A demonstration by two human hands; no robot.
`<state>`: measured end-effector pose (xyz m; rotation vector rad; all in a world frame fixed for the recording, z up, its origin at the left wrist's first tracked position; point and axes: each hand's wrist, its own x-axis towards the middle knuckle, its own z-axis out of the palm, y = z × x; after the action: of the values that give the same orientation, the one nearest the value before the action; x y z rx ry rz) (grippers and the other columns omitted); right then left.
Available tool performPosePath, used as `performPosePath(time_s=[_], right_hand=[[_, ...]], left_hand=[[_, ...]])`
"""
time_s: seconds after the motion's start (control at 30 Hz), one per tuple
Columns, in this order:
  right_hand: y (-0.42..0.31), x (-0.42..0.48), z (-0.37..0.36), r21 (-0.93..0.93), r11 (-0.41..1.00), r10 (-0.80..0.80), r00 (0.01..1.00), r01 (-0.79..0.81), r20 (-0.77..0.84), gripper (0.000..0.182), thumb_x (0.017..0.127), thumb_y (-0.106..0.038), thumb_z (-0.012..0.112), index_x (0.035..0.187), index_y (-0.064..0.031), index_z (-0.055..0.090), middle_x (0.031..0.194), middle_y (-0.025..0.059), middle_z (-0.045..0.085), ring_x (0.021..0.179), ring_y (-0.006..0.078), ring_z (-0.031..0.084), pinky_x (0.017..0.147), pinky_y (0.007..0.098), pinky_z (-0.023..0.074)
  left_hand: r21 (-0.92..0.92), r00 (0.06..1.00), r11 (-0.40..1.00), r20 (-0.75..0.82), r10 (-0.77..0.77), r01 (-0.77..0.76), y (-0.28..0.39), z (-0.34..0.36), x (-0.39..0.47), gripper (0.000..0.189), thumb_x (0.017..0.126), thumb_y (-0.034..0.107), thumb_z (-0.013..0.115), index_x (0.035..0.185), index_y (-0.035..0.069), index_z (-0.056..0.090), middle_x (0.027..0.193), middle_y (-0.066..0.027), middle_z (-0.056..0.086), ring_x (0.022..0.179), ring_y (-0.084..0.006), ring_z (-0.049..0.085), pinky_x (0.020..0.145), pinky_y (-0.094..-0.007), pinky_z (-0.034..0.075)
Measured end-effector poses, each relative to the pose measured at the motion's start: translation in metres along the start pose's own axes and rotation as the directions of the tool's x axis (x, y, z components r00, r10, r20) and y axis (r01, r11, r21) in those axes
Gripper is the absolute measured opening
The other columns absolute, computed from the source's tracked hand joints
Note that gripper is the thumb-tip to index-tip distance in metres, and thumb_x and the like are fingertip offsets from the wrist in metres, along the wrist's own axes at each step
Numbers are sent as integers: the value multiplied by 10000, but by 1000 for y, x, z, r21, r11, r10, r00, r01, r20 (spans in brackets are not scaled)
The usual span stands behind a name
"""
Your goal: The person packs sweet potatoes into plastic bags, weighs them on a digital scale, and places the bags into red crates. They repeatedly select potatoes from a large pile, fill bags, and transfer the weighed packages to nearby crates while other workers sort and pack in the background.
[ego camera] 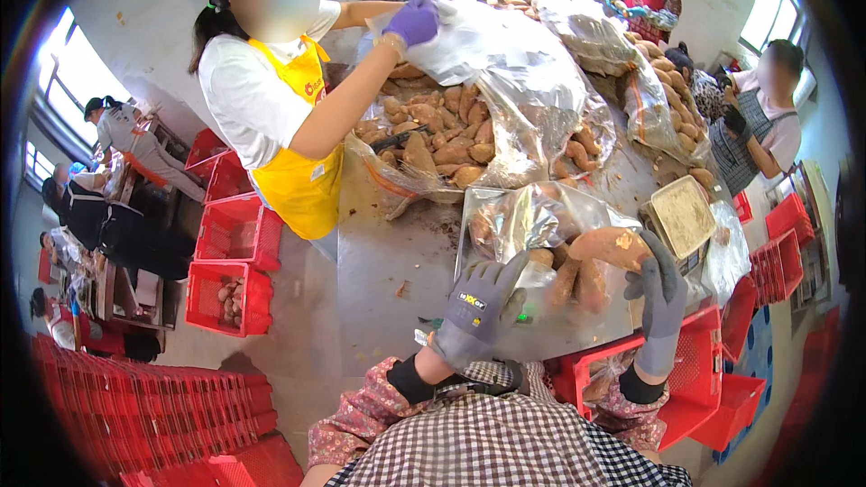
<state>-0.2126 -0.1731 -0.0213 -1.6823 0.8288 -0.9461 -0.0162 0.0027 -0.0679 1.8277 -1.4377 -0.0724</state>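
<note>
My right hand point(656, 301), in a grey glove, grips the end of a sweet potato point(609, 248) above a weighing scale. On the scale's metal pan point(465, 237) rests a clear plastic bag point(521, 206) with several sweet potatoes point(590, 286) in it. My left hand point(477, 308), also gloved in grey, is at the bag's near left side, fingers extended and thumb apart. Whether it pinches the plastic is hidden. A green lit display point(523, 317) shows beside the left thumb.
Across the metal table point(385, 284), a co-worker in a yellow apron point(298, 182) lifts plastic sheeting point(500, 40) over a sweet potato heap point(440, 128). A second scale point(682, 213) stands right. Red crates point(690, 365) sit by my right arm; others point(230, 301) stand left. More people work farther off.
</note>
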Motion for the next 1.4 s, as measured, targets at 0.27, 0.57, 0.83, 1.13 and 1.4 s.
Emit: performPosePath(time_s=[0.27, 0.57, 0.83, 1.13, 1.4], right_hand=[[21, 8, -17, -246, 952, 210, 973, -181, 95, 338, 952, -244, 615, 1204, -21, 634, 798, 56, 665, 573, 63, 551, 499, 218, 449], [145, 34, 62, -382, 920, 184, 957, -87, 226, 330, 967, -262, 516, 1184, -46, 639, 1066, 213, 675, 1017, 342, 645, 862, 386, 498], [120, 25, 42, 51, 999, -14, 953, -1, 304, 358, 942, -56, 548, 1295, 1, 555, 1196, 116, 653, 1085, 186, 620, 933, 304, 482], [50, -14, -32, -22, 999, -46, 979, 42, -201, 269, 954, -61, 569, 1203, 36, 604, 1096, 95, 653, 890, 145, 629, 832, 270, 499], [67, -11, -44, -164, 986, -79, 975, 44, -208, 553, 919, -140, 643, 1414, -17, 429, 1366, 128, 493, 1199, 211, 506, 1001, 341, 416]], left_hand=[[-97, 987, 983, -10, -159, 157, 8, -24, -14, 788, 745, 326, 795, 1376, -5, 458, 769, -115, 626, 670, -255, 631, 607, -379, 482], [-290, 987, 954, 156, -36, 81, -7, 59, 18, 705, 852, 130, 635, 1478, 9, 334, 1067, -231, 652, 830, -295, 623, 739, -351, 499], [-839, 899, 326, 390, -200, 436, -22, 35, 19, 635, 872, -22, 598, 1462, 20, 365, 1134, -52, 606, 984, -107, 579, 854, -262, 490], [-538, 962, 808, 19, -274, 241, -39, -18, 1, 592, 894, 64, 570, 1444, -3, 364, 1067, -77, 586, 950, -121, 549, 854, -269, 475], [-326, 936, 915, -176, -306, 237, -16, -64, 10, 667, 861, 160, 713, 1419, -33, 404, 927, -92, 634, 801, -130, 594, 730, -268, 492]])
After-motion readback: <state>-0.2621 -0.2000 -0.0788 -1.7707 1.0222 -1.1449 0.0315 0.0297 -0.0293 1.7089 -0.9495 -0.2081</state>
